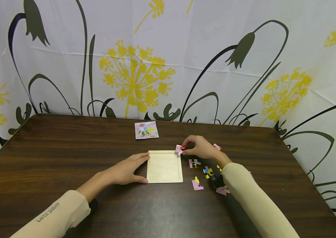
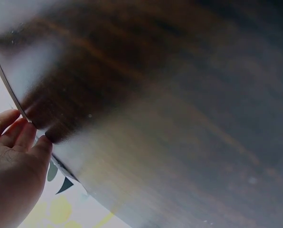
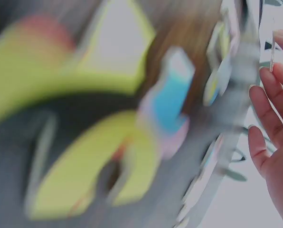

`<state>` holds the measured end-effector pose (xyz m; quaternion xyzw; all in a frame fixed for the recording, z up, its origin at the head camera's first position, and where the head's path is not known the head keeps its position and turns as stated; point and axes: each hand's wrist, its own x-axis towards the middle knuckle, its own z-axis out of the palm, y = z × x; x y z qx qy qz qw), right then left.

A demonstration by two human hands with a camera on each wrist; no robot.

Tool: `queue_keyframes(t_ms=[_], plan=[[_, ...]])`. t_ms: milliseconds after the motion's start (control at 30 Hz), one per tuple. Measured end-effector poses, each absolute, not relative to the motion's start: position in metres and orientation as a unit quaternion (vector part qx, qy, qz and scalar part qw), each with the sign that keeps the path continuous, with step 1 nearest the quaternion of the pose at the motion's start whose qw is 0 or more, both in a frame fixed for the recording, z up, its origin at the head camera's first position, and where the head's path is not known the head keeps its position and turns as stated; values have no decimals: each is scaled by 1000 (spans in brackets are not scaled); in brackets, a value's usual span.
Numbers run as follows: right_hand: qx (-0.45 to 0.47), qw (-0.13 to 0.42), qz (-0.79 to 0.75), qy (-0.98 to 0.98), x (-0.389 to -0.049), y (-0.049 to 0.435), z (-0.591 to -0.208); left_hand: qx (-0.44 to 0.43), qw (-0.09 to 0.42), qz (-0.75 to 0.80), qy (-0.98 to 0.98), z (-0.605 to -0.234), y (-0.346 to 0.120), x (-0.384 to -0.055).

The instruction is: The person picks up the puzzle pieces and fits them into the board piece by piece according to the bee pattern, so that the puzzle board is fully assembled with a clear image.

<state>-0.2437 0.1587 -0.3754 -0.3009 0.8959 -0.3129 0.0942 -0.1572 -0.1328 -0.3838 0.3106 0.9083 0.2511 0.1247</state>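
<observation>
Splayed and gripping nothing, the left hand [image 1: 127,170] is touching the left edge of the wooden tray [image 1: 165,168] on the desk [image 1: 51,158]. At the tray's far right corner, the right hand [image 1: 200,148] is pinching a pink puzzle piece [image 1: 178,149]. Loose pieces [image 1: 198,185] are lying farther right, near the right sleeve [image 1: 251,195]; its low sweep could be scattering them, and uneven pushing could be skewing the tray.

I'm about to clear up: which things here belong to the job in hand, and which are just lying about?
Job in hand:
- wooden tray
- held puzzle piece
- loose puzzle pieces
- bee picture card, untouched, probably a guide

Just there:
- flowered curtain, backdrop
- table, work surface
</observation>
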Motion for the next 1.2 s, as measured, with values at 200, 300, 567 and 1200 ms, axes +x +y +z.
queue_keyframes(t_ms=[200, 300, 567, 1200], plan=[[-345, 104, -301, 883, -240, 132, -370, 308, 126, 249, 910, -383, -133, -157], [-356, 116, -297, 878, -237, 119, -369, 310, 125, 251, 909, -383, -133, -158], [-376, 113, -288, 873, -231, 94, -372, 313, 127, 255, 906, -384, -133, -159], [-357, 86, -215, 905, -227, 77, -378, 315, 124, 252, 907, -382, -133, -157]])
